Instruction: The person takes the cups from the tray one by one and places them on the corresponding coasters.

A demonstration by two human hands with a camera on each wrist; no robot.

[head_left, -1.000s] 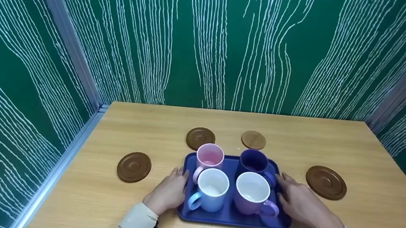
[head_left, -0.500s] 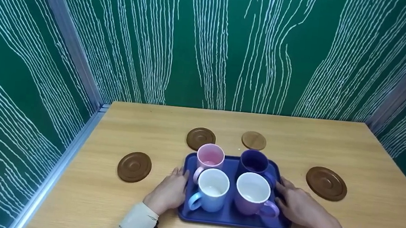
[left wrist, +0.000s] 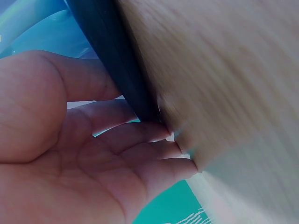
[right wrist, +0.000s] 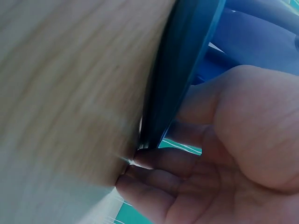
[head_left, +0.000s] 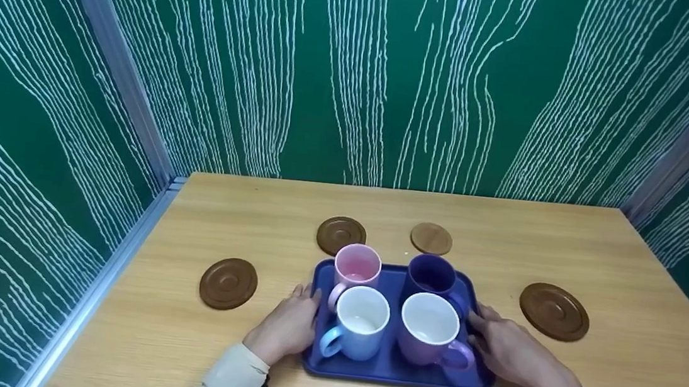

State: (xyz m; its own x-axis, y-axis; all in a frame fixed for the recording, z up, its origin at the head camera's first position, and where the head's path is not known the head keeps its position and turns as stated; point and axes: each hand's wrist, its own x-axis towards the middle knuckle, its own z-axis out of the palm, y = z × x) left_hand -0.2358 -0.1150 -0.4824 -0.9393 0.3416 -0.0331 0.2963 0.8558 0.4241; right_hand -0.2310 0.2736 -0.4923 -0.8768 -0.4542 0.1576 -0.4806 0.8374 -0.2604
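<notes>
A dark blue tray (head_left: 387, 369) lies on the table with several mugs upright on it. Toward the front are a light blue mug (head_left: 361, 325) and a purple mug (head_left: 428, 331), both white inside. Behind them stand a pink mug (head_left: 357, 265) and a dark blue mug (head_left: 429, 274). My left hand (head_left: 285, 327) holds the tray's left edge, its thumb against the rim and its fingertips low by the tabletop in the left wrist view. On the opposite edge my right hand (head_left: 519, 350) grips likewise, as the right wrist view shows.
Brown round coasters lie about the tray: a left coaster (head_left: 228, 283), a back coaster (head_left: 340, 235) and a right coaster (head_left: 554, 312). A lighter wooden coaster (head_left: 431, 238) is at the back. Green walls with white lines (head_left: 356, 74) border the wooden table (head_left: 148, 326).
My right hand has shifted very slightly along the tray's edge since a second ago. The tray, mugs and left hand look still.
</notes>
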